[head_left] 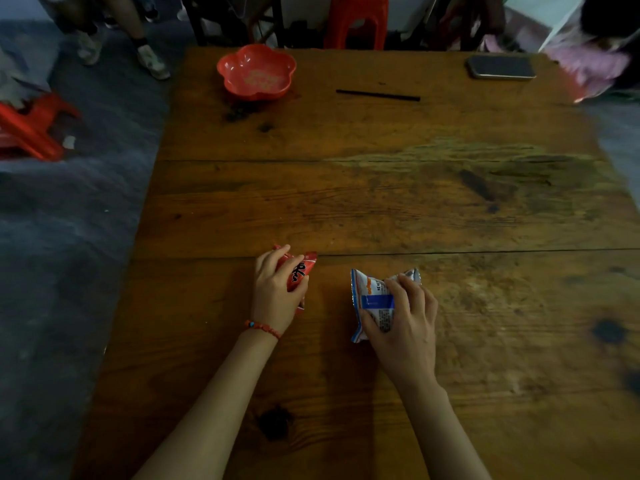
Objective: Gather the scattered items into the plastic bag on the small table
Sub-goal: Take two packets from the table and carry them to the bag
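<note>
1. Packets first: the left hand (277, 289) curls round a red packet (301, 271), fingers over its top and thumb on the near side, the packet against the tabletop (381, 202) under the palm.
2. The right hand (405, 317) grips a white packet (370, 296) with blue print; the fingers wrap its right edge and the thumb presses its lower face, so the wrapper bulges to the left of the hand.
3. Both look like light snack wrappers: thin, crinkly film, soft and puffy, likely slick. I judge they need little force, and a hard squeeze could crush whatever is inside or pop a seam.
4. Best hold, in my view, is across the middle of the body as now, or a pinch on a crimped end seam, which is stiffer and slips less.
5. No plastic bag shows in this view, so I cannot tell where the packets must go; the hands will have to carry them beyond what is seen.
6. Far ahead of the left hand sits a red flower-shaped dish (256, 72); ahead of the right hand lies a thin black stick (377, 95), and further right a phone (501, 66).
7. The stick is stiff and lies flat, so I expect it needs a fingertip pinch or a slide to the tabletop edge.
</note>
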Tool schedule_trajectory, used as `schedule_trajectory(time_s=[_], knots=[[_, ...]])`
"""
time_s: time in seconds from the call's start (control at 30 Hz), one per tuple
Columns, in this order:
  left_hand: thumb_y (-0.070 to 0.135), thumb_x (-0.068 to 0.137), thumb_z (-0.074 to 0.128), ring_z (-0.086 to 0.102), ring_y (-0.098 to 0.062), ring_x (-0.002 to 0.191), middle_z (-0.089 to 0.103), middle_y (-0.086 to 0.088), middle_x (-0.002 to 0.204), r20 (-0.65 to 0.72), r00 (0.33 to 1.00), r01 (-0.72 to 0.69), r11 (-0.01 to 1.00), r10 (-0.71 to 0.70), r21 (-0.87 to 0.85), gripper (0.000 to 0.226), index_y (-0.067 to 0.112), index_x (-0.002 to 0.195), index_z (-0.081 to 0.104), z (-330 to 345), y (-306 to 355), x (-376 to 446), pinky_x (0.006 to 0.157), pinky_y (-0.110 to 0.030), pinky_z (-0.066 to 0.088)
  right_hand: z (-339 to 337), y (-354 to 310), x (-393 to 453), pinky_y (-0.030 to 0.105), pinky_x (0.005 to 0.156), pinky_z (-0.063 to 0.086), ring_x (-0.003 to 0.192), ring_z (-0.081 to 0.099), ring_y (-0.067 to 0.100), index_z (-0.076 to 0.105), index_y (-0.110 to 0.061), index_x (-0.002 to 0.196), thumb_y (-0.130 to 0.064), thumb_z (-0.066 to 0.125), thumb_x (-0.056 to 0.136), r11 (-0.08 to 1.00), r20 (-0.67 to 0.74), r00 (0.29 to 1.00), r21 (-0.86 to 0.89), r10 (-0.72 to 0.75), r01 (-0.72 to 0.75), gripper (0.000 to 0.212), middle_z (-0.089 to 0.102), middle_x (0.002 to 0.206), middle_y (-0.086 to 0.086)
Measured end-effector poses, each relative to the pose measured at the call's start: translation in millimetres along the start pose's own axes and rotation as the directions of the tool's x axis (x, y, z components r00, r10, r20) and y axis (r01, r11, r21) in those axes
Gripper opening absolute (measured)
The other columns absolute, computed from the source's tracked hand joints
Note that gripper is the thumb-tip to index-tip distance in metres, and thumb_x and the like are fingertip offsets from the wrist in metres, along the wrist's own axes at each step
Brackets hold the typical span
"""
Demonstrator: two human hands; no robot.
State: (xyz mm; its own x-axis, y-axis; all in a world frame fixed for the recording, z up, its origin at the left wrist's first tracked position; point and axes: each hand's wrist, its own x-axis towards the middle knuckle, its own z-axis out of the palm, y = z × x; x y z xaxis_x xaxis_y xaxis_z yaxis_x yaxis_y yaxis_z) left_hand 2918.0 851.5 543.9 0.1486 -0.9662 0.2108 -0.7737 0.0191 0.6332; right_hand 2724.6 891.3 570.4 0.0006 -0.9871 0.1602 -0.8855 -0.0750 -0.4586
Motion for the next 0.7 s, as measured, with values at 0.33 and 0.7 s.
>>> schedule_trajectory(time_s=[0.33, 0.7], knots=[[0.002, 0.067, 0.077, 0.049, -0.038, 0.107, 0.059, -0.019, 0.113, 0.006, 0.997, -0.072, 0.997, 0.072, -0.037, 0.035, 0.003, 0.101, 0.067, 2, 50, -25, 0.087, -0.037, 0.035, -25, 25, -29, 0.052, 0.092, 0.041, 0.119, 0.033, 0.035, 0.049, -0.007, 0.122, -0.033, 0.073, 0.072, 0.998, -0.061, 0.997, -0.019, 0.051, -0.052, 0.061, 0.049, 0.126, 0.018], [0.001, 0.067, 0.076, 0.049, -0.038, 0.108, 0.058, -0.020, 0.113, 0.076, 0.973, -0.213, 0.975, 0.217, -0.061, 0.034, 0.002, 0.100, 0.067, 32, 139, -69, 0.087, -0.037, 0.036, -80, 94, -82, 0.050, 0.093, 0.039, 0.118, 0.034, 0.033, 0.047, -0.008, 0.122, -0.035, 0.070, 0.075, 0.987, -0.198, 0.968, -0.016, 0.154, -0.160, 0.060, 0.048, 0.125, 0.018]])
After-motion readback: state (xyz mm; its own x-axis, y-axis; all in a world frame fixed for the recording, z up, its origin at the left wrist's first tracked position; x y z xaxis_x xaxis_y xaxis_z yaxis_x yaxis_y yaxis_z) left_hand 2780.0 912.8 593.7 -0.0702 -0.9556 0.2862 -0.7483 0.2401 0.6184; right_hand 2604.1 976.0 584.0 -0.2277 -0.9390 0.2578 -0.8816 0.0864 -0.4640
